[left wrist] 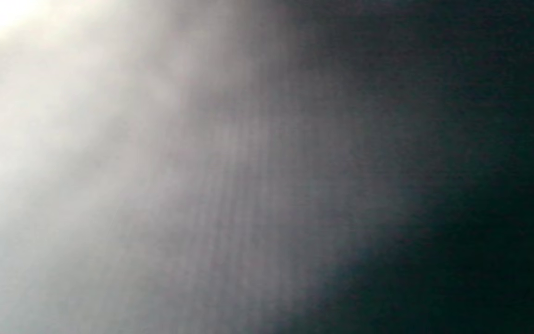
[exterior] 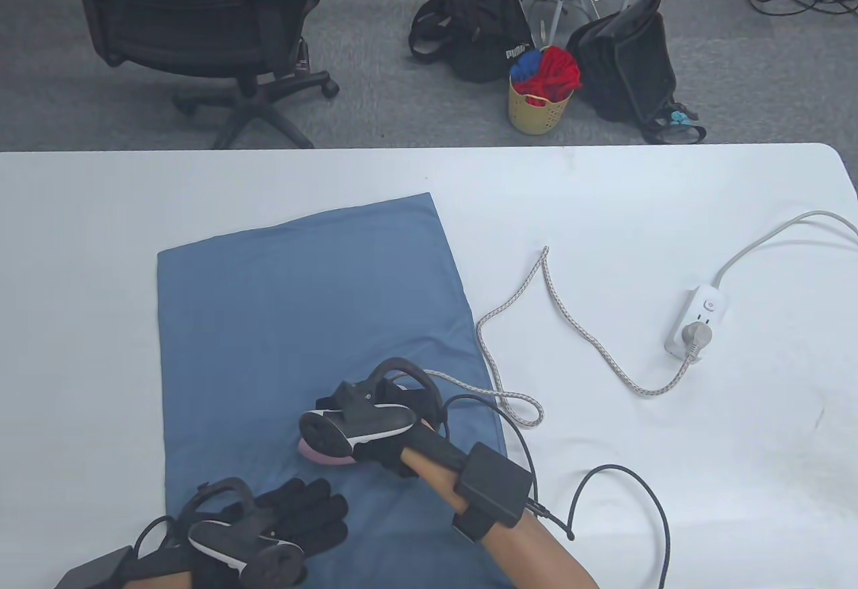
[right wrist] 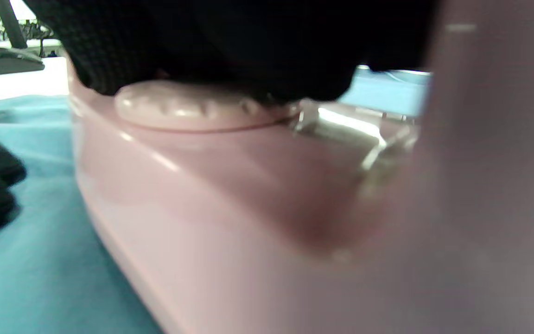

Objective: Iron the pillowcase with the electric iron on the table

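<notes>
So the blue pillowcase [exterior: 315, 361] is spread flat on the white desk [exterior: 670, 214], and the pink iron [exterior: 322, 449] is sitting on its near half, just beyond the left hand. The right hand [exterior: 395, 431] is wrapped around the iron's handle; in the right wrist view you can see the gloved fingers [right wrist: 230, 51] right over the dial on the pink body. The left hand [exterior: 295, 515] lies flat with fingers spread on the near edge of the cloth, pinning it down I'd guess. The braided cord [exterior: 570, 321] runs to the power strip [exterior: 700, 317] and it's plugged in.

Progress-wise I'd call it mid-job: the far half looks pretty smooth, a few soft creases near the right edge, but I can't say how much has actually been pressed.

Only readable writing: "PUMA" on the black bag [exterior: 479, 19] on the floor. The left wrist view is just blur.
</notes>
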The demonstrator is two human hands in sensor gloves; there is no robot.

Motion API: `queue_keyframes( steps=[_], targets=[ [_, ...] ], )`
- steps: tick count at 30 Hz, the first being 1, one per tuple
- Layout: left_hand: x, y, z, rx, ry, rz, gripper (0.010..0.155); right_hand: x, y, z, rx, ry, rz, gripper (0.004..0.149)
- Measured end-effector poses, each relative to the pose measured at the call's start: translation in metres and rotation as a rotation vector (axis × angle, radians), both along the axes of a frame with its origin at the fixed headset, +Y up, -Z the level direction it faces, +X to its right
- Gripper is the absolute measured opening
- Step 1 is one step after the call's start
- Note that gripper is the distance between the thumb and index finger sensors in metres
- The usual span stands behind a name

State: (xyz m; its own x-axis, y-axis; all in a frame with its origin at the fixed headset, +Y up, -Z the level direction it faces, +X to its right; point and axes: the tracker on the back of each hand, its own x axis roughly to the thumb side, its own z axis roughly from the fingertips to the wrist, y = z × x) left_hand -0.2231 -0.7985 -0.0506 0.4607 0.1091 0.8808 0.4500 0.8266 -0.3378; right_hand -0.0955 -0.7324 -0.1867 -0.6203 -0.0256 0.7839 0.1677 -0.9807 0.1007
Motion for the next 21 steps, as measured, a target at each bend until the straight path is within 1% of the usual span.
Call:
queue_keyframes(
  steps=[3,7,9,10,13,17,18,19,20,21],
  targets=[
    [0.0,-0.001,-0.002,-0.032,0.007,-0.01,0.071,-0.002,0.0,-0.01,-0.075,-0.033,0.051,0.034],
    [0.0,-0.001,-0.002,-0.03,0.011,-0.011,0.071,-0.012,0.003,-0.027,-0.238,-0.102,0.142,0.034],
    [0.0,-0.001,-0.002,-0.027,0.011,-0.014,0.071,-0.016,0.004,-0.035,-0.267,-0.099,0.167,0.033],
    [0.0,-0.001,-0.002,-0.032,0.013,-0.013,0.072,-0.017,0.004,-0.037,-0.269,-0.097,0.175,0.033],
    [-0.001,-0.001,-0.004,-0.035,0.02,-0.013,0.073,-0.019,0.004,-0.038,-0.21,-0.081,0.167,0.033],
    [-0.002,0.0,-0.005,-0.029,0.02,-0.015,0.073,-0.012,-0.001,-0.04,-0.106,-0.116,0.078,0.033],
    [-0.002,0.001,-0.004,-0.023,0.019,-0.019,0.073,-0.011,-0.002,-0.041,-0.077,-0.133,0.083,0.033],
    [-0.002,0.001,-0.004,-0.012,0.015,-0.024,0.073,-0.008,-0.001,-0.046,-0.027,-0.151,0.075,0.033],
    [-0.001,0.001,-0.003,-0.007,0.012,-0.027,0.073,-0.008,-0.002,-0.051,-0.061,-0.155,0.073,0.033],
    [-0.001,0.002,-0.002,-0.001,0.01,-0.032,0.073,-0.006,-0.002,-0.056,-0.085,-0.197,0.069,0.033]
  ],
)
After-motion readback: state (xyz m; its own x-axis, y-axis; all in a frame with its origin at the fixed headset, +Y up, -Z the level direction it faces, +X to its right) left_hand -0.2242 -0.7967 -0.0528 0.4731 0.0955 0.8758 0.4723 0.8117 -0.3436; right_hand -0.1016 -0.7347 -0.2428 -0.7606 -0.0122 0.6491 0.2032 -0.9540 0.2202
